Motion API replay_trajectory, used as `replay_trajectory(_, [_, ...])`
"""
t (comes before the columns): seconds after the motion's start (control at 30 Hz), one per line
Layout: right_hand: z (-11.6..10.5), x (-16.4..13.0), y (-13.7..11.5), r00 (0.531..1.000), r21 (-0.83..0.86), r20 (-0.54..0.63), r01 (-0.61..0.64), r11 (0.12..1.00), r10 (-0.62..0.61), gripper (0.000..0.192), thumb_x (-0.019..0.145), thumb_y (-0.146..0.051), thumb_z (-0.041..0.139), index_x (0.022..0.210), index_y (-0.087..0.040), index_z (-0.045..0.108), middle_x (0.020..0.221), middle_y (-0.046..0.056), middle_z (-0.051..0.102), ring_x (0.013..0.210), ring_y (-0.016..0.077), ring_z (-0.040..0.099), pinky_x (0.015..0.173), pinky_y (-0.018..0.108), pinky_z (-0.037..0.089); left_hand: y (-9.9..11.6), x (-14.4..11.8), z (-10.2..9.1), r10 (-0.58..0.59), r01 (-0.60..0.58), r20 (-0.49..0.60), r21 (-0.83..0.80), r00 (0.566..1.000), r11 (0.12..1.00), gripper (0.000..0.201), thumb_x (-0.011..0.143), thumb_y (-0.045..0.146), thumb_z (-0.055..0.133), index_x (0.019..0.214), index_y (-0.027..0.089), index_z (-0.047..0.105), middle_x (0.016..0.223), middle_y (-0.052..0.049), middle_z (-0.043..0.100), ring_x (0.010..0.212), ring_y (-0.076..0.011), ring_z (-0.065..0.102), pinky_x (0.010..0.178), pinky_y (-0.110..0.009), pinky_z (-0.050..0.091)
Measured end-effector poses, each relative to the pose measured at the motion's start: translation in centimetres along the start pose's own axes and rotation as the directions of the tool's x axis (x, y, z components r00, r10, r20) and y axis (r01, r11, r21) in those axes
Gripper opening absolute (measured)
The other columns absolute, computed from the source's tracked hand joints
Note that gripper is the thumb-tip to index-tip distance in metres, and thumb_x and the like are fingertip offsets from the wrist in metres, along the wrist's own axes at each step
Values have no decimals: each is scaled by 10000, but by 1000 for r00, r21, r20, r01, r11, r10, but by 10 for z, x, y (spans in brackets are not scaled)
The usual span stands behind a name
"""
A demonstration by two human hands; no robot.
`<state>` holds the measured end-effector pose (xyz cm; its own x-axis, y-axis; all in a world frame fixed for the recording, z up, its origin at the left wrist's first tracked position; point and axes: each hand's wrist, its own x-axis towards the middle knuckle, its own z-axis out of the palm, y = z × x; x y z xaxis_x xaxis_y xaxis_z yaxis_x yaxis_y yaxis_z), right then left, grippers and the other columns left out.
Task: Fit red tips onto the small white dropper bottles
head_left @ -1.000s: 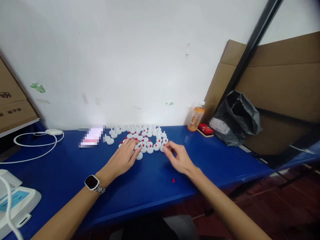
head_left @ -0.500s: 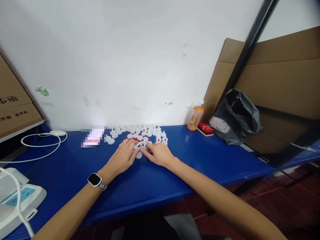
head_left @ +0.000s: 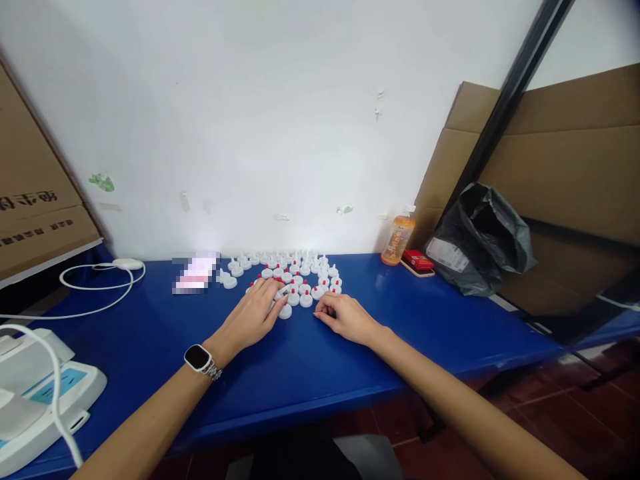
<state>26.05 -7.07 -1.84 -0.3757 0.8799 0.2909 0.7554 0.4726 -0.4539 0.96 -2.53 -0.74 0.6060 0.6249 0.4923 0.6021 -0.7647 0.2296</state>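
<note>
Many white round caps with pointed nozzles [head_left: 306,299] cluster on the blue table [head_left: 300,360], several with small red tips [head_left: 293,292]. At the near left of the cluster, my left hand [head_left: 256,311] has its fingers bent around a white nozzle cap [head_left: 283,291], partly hidden by the fingers. One more white cap [head_left: 285,311] sits by its thumb. My right hand [head_left: 347,317] is at the near right edge of the cluster, fingers curled and pinched together. Whatever may be between those fingertips is too small or hidden to make out.
A pixelated pink-and-white patch [head_left: 197,273] lies left of the caps. Further left are a white cable [head_left: 100,303] and a white device [head_left: 60,393]. An orange drink bottle [head_left: 399,237], a red box [head_left: 418,261] and a dark plastic bag [head_left: 480,247] stand at the right.
My right hand has moved right, away from my left hand, uncovering caps with red tips between them. My left hand stays at the cluster. The view has shifted slightly.
</note>
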Motion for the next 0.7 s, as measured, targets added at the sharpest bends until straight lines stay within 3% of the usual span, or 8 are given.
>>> replay_trajectory(0.2, [3,6,3,999,-8,-34,22,1000,-22,153,879,-252,629,1028,-214,626,862,1,643,704,120,571,657,237,418,-1,-1,-4,-13,13,-14,10,1000,1000,294,1023,366,349,1161,178,527,1110,-88,604,1042,-248,524,934,-425,450])
replay_trajectory(0.53, [6,2,-5,997,-26,-72,4,1000,-6,61,891,-251,610,922,-214,646,928,14,654,747,119,603,653,236,429,1,0,-3,-3,2,-11,-15,1000,1000,289,1023,366,351,1175,187,520,1129,-85,599,1080,-244,515,952,-435,452])
replay_trajectory(0.6, [9,7,-9,995,46,-98,26,999,-21,64,880,-261,618,913,-216,650,922,13,666,750,123,614,669,243,447,1,0,-2,-8,8,-27,-13,1000,1000,283,1021,365,355,1165,193,526,1118,-84,605,1067,-246,521,937,-432,460])
replay_trajectory(0.7, [15,27,-16,986,343,-169,49,938,10,96,870,-290,624,882,-197,645,821,11,685,712,127,633,675,251,489,-1,-1,-4,-29,29,-60,-11,998,1000,288,1019,371,360,1156,186,532,1081,-86,602,1033,-245,532,916,-424,470])
